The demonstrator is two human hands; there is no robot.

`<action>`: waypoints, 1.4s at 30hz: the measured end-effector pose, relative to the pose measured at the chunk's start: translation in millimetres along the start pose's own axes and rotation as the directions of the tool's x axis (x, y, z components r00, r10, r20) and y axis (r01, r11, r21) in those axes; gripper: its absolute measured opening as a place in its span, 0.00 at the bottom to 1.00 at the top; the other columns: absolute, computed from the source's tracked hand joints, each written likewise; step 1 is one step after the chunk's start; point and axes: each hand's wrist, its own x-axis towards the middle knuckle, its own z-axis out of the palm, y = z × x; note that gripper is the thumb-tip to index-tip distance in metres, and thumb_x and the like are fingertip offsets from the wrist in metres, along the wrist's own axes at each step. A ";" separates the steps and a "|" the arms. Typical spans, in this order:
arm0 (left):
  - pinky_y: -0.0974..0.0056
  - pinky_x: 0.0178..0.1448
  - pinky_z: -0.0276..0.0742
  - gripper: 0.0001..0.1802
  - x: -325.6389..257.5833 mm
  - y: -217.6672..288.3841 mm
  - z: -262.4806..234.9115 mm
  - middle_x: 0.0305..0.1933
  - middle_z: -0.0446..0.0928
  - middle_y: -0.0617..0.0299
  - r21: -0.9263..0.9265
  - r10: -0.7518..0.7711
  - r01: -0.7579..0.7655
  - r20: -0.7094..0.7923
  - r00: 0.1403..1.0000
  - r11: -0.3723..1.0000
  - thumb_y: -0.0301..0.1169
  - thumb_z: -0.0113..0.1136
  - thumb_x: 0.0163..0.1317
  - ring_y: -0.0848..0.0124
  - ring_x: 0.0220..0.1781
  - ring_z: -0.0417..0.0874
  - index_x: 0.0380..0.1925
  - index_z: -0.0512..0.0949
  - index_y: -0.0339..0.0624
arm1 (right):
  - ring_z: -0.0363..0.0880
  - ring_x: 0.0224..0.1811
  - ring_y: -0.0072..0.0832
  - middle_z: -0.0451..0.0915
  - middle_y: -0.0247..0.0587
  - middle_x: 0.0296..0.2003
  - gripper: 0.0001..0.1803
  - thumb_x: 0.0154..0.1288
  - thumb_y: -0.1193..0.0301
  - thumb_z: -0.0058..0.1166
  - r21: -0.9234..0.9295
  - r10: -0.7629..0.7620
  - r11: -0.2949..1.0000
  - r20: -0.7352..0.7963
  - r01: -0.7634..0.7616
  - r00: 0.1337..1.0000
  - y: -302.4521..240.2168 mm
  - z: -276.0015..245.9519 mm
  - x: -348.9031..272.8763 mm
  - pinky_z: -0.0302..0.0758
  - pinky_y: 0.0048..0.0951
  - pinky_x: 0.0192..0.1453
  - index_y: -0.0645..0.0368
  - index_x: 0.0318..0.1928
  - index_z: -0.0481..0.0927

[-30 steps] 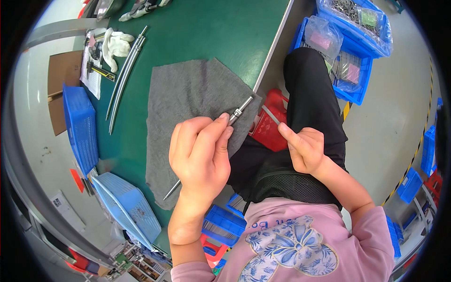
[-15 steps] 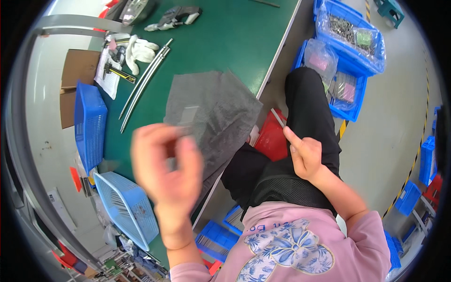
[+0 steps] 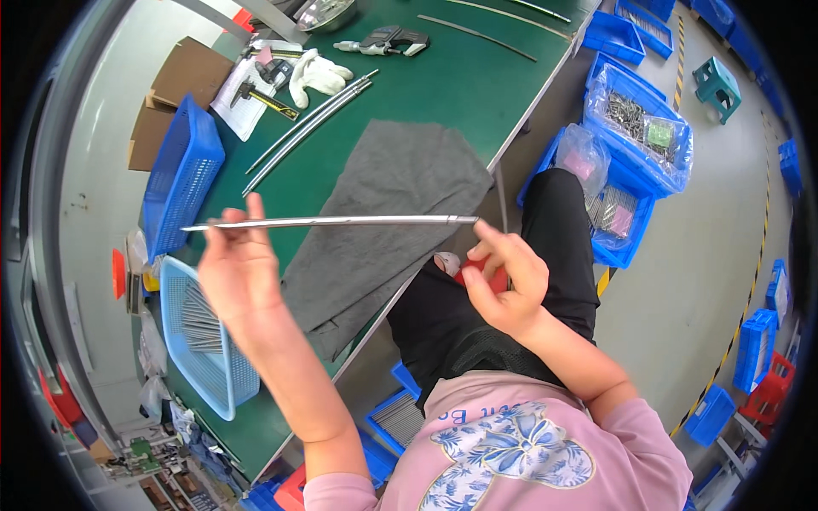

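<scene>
A thin silver metal rod (image 3: 358, 221) lies nearly level across my view, above the grey cloth (image 3: 400, 170) on the green table. My left hand (image 3: 243, 272) pinches it near its left end between thumb and fingers, and the tip pokes out beyond them. At the other end, my right hand (image 3: 511, 285) puts its index fingertip against the rod's tip. The right thumb stands apart from that finger and the other fingers are loosely curled. Two more metal rods (image 3: 307, 132) rest on the table beyond the cloth.
A light blue basket (image 3: 243, 375) containing several rods and a darker blue basket (image 3: 183, 175) stand at left. White gloves (image 3: 319, 75), a caliper (image 3: 264, 98) and a grey-black tool (image 3: 392, 41) lie farther back. Blue bins (image 3: 648, 192) with metal parts sit right of my legs.
The rod now lies level between my hands; before, a short length rose from my right fingertips. My blurred left hand has come into focus, pinching the rod. The whole view has shifted.
</scene>
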 end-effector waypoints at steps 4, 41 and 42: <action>0.41 0.69 0.71 0.13 -21.1 -31.3 -5.8 0.40 0.69 0.49 -0.009 -0.044 0.043 -0.373 0.927 0.999 0.30 0.36 0.77 0.61 0.39 0.76 0.40 0.66 0.30 | 0.74 0.20 0.17 0.80 0.36 0.27 0.24 0.56 0.84 0.60 0.162 0.210 0.967 -0.074 -0.196 0.975 2.9 0.8 -5.2 0.70 0.19 0.25 0.66 0.56 0.76; 0.60 0.36 0.73 0.11 -49.2 -134.0 30.9 0.33 0.75 0.59 0.533 -0.284 -0.825 0.834 0.474 0.187 0.21 0.70 0.45 0.60 0.34 0.78 0.31 0.80 0.39 | 0.79 0.24 0.38 0.78 0.44 0.26 0.08 0.70 0.78 0.45 -0.210 0.391 0.905 0.072 -0.369 0.918 -1.2 -38.0 8.0 0.72 0.32 0.30 0.60 0.47 0.73; 0.59 0.36 0.73 0.11 -48.7 -132.7 30.0 0.32 0.75 0.59 0.494 -0.262 -0.851 0.857 0.443 0.176 0.22 0.69 0.45 0.60 0.35 0.78 0.30 0.80 0.39 | 0.82 0.29 0.37 0.79 0.46 0.31 0.09 0.70 0.79 0.45 -0.214 0.339 0.926 0.114 -0.310 0.934 -2.6 -37.5 7.1 0.73 0.32 0.31 0.61 0.49 0.71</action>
